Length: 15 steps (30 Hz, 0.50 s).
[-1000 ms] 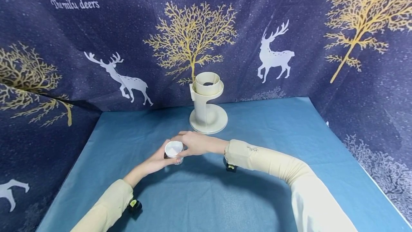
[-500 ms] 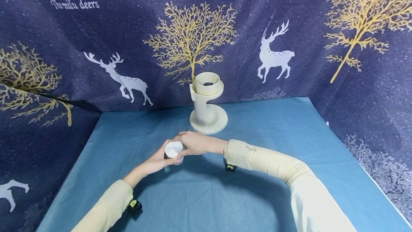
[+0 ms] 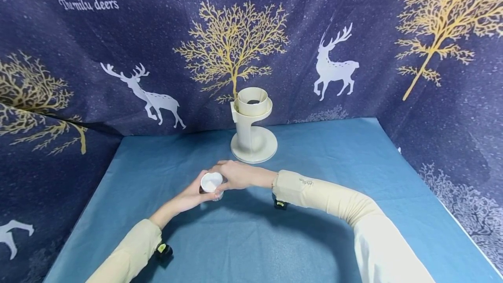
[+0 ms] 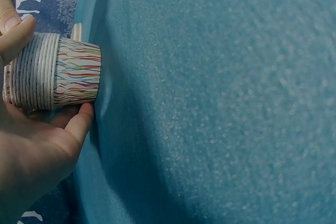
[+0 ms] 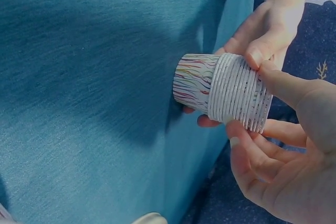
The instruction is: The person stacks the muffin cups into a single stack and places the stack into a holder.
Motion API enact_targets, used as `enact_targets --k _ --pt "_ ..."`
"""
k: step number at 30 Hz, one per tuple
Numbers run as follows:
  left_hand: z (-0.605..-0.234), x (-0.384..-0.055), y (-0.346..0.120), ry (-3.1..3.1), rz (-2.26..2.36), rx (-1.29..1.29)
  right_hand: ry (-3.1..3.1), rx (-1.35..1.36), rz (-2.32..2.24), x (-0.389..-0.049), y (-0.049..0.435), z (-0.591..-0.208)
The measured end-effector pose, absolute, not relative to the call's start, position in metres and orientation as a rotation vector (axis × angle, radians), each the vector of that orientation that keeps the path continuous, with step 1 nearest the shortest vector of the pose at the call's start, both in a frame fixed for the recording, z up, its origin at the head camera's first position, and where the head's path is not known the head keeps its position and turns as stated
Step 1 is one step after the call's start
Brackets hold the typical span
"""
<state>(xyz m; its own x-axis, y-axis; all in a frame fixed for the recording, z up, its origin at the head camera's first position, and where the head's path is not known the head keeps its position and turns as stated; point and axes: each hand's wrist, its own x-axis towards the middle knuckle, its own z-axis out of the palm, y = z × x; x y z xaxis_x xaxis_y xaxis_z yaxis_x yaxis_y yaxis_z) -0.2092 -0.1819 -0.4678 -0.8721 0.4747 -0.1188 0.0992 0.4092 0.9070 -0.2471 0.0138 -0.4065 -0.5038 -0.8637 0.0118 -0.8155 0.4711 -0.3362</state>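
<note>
A stack of paper cups (image 3: 211,181) with rolled white rims and a pattern of wavy coloured lines is between both hands over the table. In the head view the white inside of the top cup shows. My left hand (image 3: 190,194) grips the stack from the left, its thumb across the near side. On the right, my right hand (image 3: 237,174) holds the rim end between thumb and fingers, as the right wrist view shows with the stacked rims (image 5: 240,93). The left wrist view shows the patterned bottom cup (image 4: 77,72) just by the left fingertips. Some fingers are hidden behind the stack.
A cream-coloured stand (image 3: 244,136) with a round base and a ring on top is behind the hands, a hollow funnel-like cup (image 3: 253,107) set in its ring. Blue cloth (image 3: 251,239) covers the table. A dark curtain (image 3: 157,34) with deer and trees hangs at the back.
Both hands keep their hold on the cup stack in almost the same place. The head view has shifted very slightly.
</note>
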Motion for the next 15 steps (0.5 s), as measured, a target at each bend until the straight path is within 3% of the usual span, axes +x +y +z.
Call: enact_targets --k 15 --pt "-0.467 -0.207 -0.18 2.33 1.474 0.476 2.432 -1.482 -0.533 -0.249 0.031 -0.411"
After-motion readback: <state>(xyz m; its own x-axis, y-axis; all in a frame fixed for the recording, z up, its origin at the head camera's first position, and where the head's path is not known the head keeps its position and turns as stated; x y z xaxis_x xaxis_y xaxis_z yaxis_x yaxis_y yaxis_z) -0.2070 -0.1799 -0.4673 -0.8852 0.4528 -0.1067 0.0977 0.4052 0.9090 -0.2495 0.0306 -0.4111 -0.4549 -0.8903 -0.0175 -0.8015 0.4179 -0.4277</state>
